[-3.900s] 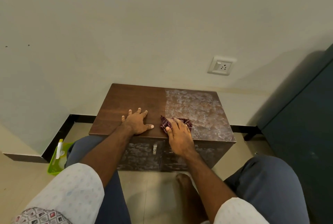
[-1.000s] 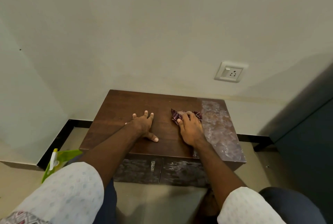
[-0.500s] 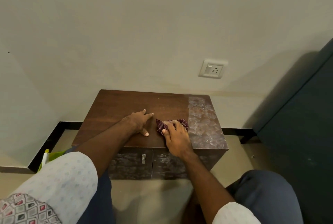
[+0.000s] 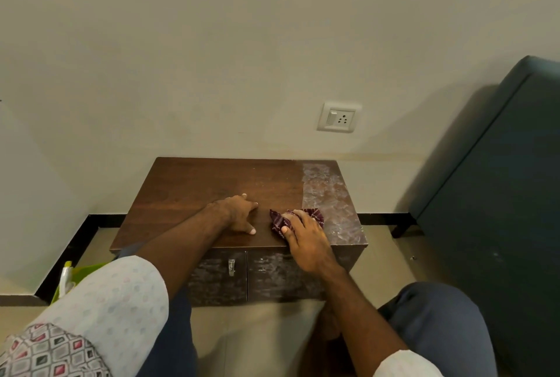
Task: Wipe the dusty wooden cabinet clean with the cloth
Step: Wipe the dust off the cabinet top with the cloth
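Observation:
A low dark wooden cabinet (image 4: 194,188) stands against the wall. Most of its top is clean brown wood; a grey dusty strip (image 4: 328,197) runs along its right edge. Its two front doors are dusty too. My right hand (image 4: 306,240) presses a crumpled maroon cloth (image 4: 306,214) onto the top near the front edge, at the border of the dusty strip. My left hand (image 4: 239,214) rests flat on the clean wood just left of the cloth, holding nothing.
A dark teal upholstered piece of furniture (image 4: 503,210) stands close on the right. A white wall socket (image 4: 338,117) sits above the cabinet. A green basket with a spray bottle (image 4: 65,278) is on the floor at left. My knees flank the cabinet front.
The dusty area on the top has shrunk from its right half to a narrow right strip. Over the last second my right hand and the cloth slid back toward the front edge.

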